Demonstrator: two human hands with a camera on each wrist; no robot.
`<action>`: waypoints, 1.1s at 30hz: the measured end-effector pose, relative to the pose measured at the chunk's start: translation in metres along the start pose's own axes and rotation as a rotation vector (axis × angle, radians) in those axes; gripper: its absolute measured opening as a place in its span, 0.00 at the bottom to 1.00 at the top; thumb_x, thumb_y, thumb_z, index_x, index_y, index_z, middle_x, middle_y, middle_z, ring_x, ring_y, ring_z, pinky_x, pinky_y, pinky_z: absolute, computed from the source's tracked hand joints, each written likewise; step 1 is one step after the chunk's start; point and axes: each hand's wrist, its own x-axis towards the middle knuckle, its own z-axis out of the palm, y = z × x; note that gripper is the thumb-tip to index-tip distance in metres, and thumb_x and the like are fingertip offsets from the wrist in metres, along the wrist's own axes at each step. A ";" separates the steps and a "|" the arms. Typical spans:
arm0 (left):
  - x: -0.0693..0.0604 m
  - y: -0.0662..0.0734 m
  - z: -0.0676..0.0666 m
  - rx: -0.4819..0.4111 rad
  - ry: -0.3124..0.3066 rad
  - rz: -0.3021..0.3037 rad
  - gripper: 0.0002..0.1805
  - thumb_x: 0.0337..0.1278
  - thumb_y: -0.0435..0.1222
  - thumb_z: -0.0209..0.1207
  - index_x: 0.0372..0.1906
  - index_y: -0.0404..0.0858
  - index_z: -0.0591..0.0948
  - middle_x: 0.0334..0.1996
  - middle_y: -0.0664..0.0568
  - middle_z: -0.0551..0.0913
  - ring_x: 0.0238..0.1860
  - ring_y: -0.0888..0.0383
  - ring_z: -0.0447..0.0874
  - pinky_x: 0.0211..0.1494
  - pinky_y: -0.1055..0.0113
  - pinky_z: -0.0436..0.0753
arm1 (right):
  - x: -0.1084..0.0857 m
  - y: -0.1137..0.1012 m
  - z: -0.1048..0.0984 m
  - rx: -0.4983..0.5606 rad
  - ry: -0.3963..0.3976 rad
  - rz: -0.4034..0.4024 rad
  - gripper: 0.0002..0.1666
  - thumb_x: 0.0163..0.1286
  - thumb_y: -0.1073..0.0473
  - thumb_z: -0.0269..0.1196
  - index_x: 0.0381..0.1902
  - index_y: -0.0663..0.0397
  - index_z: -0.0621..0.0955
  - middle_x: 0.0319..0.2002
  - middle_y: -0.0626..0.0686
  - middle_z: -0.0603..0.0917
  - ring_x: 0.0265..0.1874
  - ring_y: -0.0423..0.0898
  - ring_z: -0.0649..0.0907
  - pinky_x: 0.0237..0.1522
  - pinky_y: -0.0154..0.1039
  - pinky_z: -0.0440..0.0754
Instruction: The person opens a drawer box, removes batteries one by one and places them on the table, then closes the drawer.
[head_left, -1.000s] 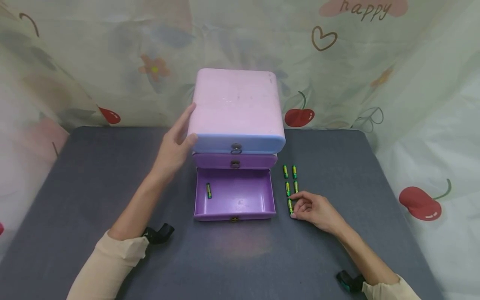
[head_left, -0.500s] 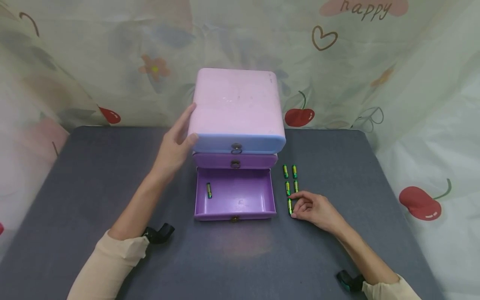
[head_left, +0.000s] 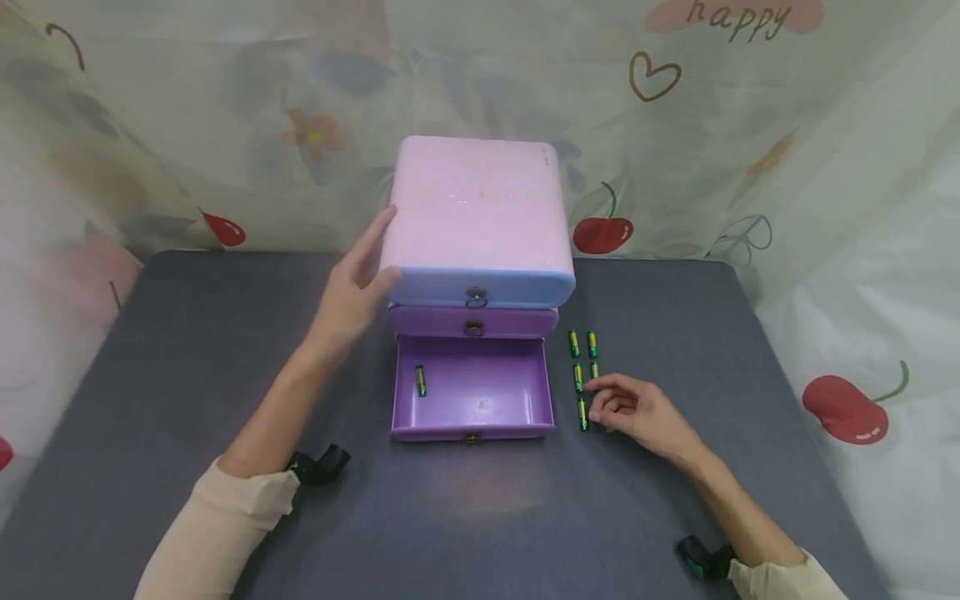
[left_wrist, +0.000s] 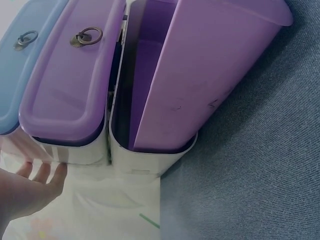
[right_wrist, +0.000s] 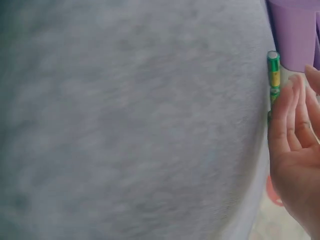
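Observation:
A small chest of drawers with a pink top (head_left: 476, 204) stands on the table. My left hand (head_left: 348, 304) rests against its left side, fingertips and thumb touching it. The purple bottom drawer (head_left: 487, 392) is pulled out, and one green-and-yellow battery (head_left: 421, 381) lies in it. Right of the drawer, several such batteries lie upright in two columns. My right hand (head_left: 637, 412) hovers beside the nearest battery (head_left: 582, 414), fingers loosely bent and holding nothing. In the right wrist view, a battery (right_wrist: 273, 70) shows just beyond the right hand (right_wrist: 295, 145).
The blue upper drawer (head_left: 427, 287) and purple middle drawer (head_left: 427, 322) are pushed in, each with a ring pull. A grey cloth covers the table (head_left: 480, 525). A printed curtain (head_left: 480, 67) hangs behind and at both sides.
My right thumb and finger have come off the nearest battery, and the hand has shifted slightly up and right. The battery stays on the table. The left hand keeps its place on the chest.

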 end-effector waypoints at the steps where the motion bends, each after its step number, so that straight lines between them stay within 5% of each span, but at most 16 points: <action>1: 0.000 0.000 0.000 0.001 0.001 -0.001 0.46 0.55 0.58 0.66 0.76 0.47 0.63 0.77 0.53 0.58 0.77 0.57 0.53 0.77 0.62 0.54 | 0.001 -0.002 0.000 -0.010 0.007 -0.010 0.20 0.67 0.68 0.66 0.55 0.69 0.78 0.35 0.60 0.84 0.31 0.52 0.83 0.32 0.39 0.84; 8: -0.002 0.001 -0.001 -0.022 -0.014 -0.017 0.47 0.56 0.57 0.65 0.77 0.47 0.61 0.78 0.54 0.56 0.77 0.56 0.52 0.78 0.56 0.53 | 0.005 -0.021 0.005 -0.003 0.015 -0.051 0.20 0.66 0.67 0.67 0.55 0.69 0.78 0.37 0.59 0.84 0.34 0.48 0.84 0.35 0.35 0.84; 21: -0.002 0.003 0.000 -0.028 -0.010 -0.019 0.47 0.55 0.58 0.66 0.77 0.47 0.62 0.78 0.54 0.56 0.77 0.57 0.52 0.77 0.58 0.54 | 0.022 -0.046 0.011 -0.046 -0.020 -0.122 0.18 0.67 0.67 0.67 0.54 0.59 0.81 0.38 0.53 0.84 0.35 0.48 0.83 0.37 0.37 0.83; 33: -0.001 0.006 -0.001 -0.004 -0.017 -0.037 0.41 0.62 0.50 0.65 0.77 0.48 0.62 0.77 0.55 0.57 0.77 0.57 0.54 0.77 0.61 0.56 | 0.041 -0.063 0.031 0.001 -0.065 -0.171 0.19 0.66 0.68 0.67 0.54 0.66 0.80 0.38 0.54 0.84 0.36 0.49 0.83 0.40 0.38 0.83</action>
